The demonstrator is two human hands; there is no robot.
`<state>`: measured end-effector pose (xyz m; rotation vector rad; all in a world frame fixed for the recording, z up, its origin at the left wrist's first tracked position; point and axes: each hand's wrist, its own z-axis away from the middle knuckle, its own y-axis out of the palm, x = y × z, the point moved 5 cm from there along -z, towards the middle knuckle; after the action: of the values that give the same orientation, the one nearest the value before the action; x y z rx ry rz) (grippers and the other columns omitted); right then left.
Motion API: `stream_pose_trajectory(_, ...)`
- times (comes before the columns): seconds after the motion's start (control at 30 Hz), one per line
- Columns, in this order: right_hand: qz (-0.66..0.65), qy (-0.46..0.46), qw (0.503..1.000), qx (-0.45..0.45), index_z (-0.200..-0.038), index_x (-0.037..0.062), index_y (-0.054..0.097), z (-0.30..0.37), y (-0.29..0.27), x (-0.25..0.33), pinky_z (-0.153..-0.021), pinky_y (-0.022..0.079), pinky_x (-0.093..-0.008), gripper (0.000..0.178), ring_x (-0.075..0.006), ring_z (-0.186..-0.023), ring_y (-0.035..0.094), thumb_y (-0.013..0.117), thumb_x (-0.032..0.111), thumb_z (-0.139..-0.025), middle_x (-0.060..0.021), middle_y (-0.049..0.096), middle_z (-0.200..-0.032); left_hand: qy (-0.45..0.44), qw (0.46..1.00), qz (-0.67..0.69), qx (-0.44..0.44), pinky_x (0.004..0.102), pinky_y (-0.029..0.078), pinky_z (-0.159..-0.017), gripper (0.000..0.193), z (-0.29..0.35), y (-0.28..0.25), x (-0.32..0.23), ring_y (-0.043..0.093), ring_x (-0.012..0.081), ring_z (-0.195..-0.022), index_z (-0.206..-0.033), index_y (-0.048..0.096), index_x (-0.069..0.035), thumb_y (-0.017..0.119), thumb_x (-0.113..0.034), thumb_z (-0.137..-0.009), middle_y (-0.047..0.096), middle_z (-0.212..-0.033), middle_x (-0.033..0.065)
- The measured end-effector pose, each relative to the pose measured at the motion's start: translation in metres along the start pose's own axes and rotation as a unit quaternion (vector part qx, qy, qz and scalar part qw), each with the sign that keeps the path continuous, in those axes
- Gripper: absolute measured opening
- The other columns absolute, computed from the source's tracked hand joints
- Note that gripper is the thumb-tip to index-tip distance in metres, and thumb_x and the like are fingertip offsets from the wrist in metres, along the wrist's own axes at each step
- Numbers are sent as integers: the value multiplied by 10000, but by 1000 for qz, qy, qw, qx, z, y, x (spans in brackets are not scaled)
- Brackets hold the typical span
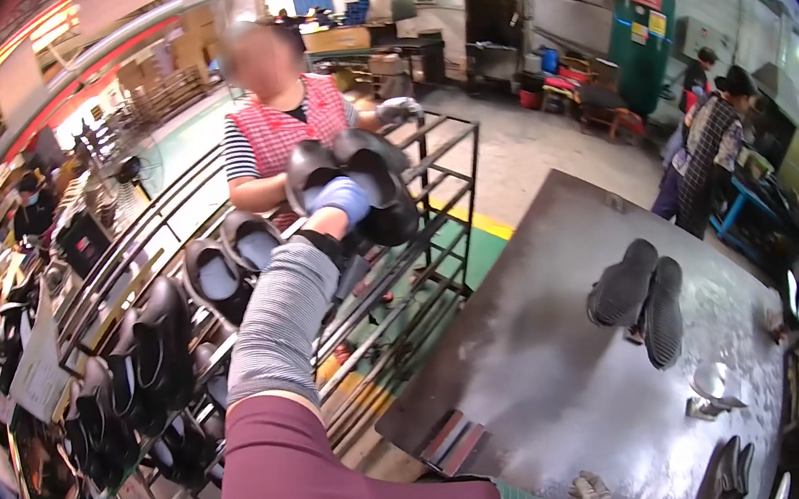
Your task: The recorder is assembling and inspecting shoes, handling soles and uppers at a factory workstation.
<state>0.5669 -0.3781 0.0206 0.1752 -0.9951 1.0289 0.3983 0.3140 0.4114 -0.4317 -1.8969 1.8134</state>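
Observation:
My left hand (341, 203), in a blue glove, stretches out over a metal rack (456, 181). It is closed on a pair of black shoes (375, 177), their openings facing up. Below and left of that arm, another pair of black shoes (225, 262) with grey insoles sits on the rack. What looks like my right hand (591, 497), in a greyish knit glove, shows at the lower edge by the metal table (537, 373); its fingers are too cut off to read. On the table a black pair (638, 294) lies soles up.
A co-worker in a red checked vest (287, 123) stands across the rack, one gloved hand at its post. Several black shoes (146, 358) fill the rack at left. A metal fitting (713, 392) and more shoes (727, 474) are at the table's right side. Other people work behind.

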Motion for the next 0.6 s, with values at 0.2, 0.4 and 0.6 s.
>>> stream_pose_trajectory(0.2, -211, 56, 973, -69, -1303, 56, 469, -7, 19, 15, -775, 556, -362, 489, -231, -907, 625, 650, 236, -885, -104, 597, -1080, -61, 996, 41, 42, 412, 455, -978, 392, -104, 87, 102, 586, 294, -1145, -1259, 569, -103, 531, -260, -902, 598, -1259, 142)
stream_pose_trajectory(0.4, -195, 44, 968, -150, -1227, 30, 527, 27, 19, 52, -739, 542, -315, 434, -176, -862, 615, 649, 273, -889, -83, 606, -1039, -120, 984, 115, -59, 423, 477, -927, 498, -53, -14, -6, 602, 343, -1080, -1301, 513, -14, 557, -296, -893, 623, -1171, 197)
stream_pose_trajectory(0.6, -152, 36, 940, -302, -1249, -22, 513, -38, -22, 101, -891, 468, -315, 478, -177, -1010, 562, 561, 339, -939, -111, 600, -1098, 387, 846, 364, -43, 419, 470, -942, 572, -9, 104, -219, 592, 334, -1100, -1277, 526, 6, 715, -291, -826, 602, -1202, 205)
